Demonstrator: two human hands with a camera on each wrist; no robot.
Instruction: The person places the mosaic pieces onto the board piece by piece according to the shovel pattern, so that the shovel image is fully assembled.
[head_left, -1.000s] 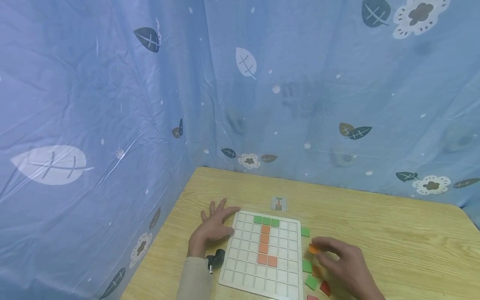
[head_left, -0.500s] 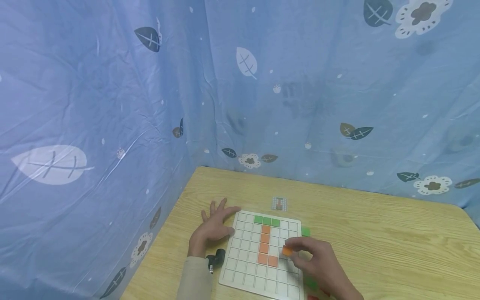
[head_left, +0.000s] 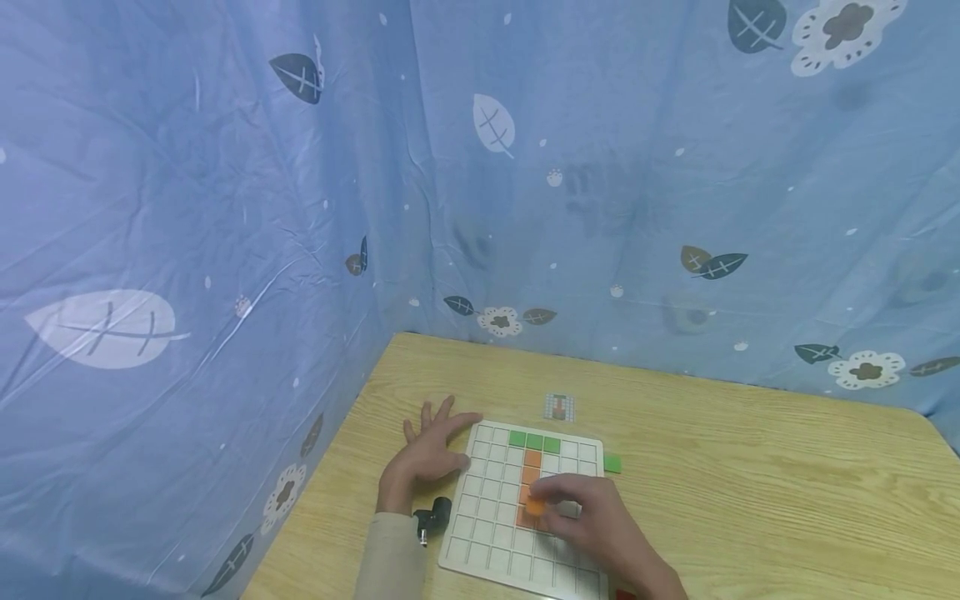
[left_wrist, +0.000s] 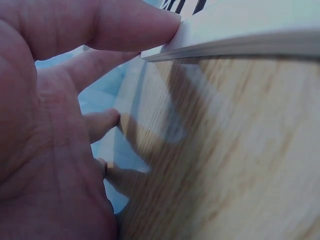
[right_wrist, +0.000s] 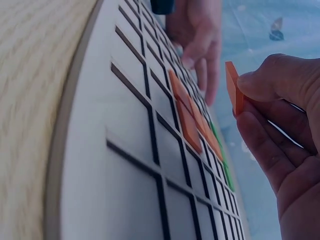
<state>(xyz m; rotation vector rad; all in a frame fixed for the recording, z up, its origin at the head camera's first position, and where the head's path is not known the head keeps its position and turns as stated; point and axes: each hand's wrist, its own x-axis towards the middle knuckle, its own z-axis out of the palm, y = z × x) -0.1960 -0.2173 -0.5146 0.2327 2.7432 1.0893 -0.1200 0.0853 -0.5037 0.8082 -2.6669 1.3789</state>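
Note:
A white grid board (head_left: 480, 550) lies on the wooden table. My right hand (head_left: 588, 508) pinches an orange square tile (right_wrist: 232, 87) between thumb and fingertips. In the right wrist view that tile is tilted on edge above the board. Orange tiles (head_left: 532, 459) sit in a column of cells below a row of green tiles (head_left: 534, 442); the right hand covers the lower ones in the head view. My left hand (head_left: 427, 458) rests at the board's left side, fingers spread, with thumb and index fingertips at its edge.
A small card (head_left: 559, 407) with a printed grid pattern lies beyond the board. One green tile (head_left: 612, 464) lies off its right edge, and a red tile (head_left: 626, 595) shows near the right forearm. Blue patterned curtains (head_left: 600, 208) enclose the table's back and left.
My right hand has carried the orange tile leftward from the loose tiles on the right to over the lower orange tiles. The left hand has stayed put.

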